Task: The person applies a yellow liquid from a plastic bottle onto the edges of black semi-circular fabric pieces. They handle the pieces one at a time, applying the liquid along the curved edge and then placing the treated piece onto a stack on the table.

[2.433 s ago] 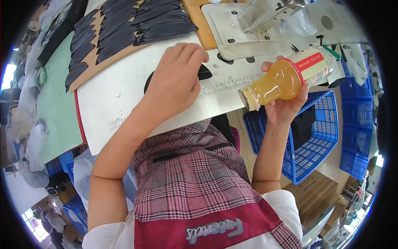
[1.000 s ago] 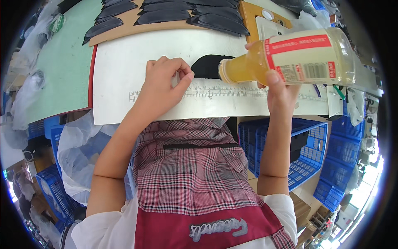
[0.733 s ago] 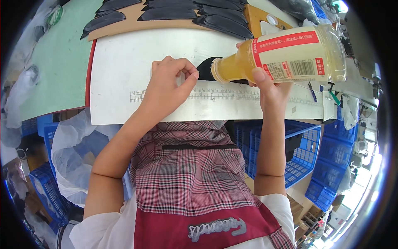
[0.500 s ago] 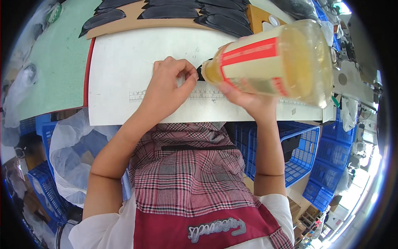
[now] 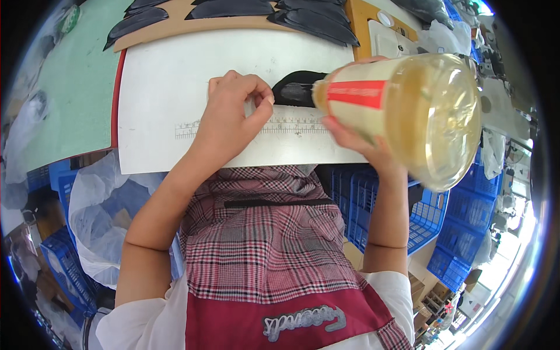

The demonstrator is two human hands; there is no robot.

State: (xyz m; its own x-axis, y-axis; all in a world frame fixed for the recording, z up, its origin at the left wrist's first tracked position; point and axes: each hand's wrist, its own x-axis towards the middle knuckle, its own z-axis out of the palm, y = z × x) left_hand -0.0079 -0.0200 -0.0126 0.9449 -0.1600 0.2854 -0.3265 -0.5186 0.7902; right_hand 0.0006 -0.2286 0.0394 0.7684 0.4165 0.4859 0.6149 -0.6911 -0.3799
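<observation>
While left hand pinches black piece by left tip | right hand: curled round tilted bottle at piece's right

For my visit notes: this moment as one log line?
left hand: at left tip of black piece; right hand: holding tilted bottle; black piece: partly glossy

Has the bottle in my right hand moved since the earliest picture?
Yes, the bottle moved away and left: its neck went from the near side of the ruler markings to the far side, overlapping the black piece in view.
</observation>
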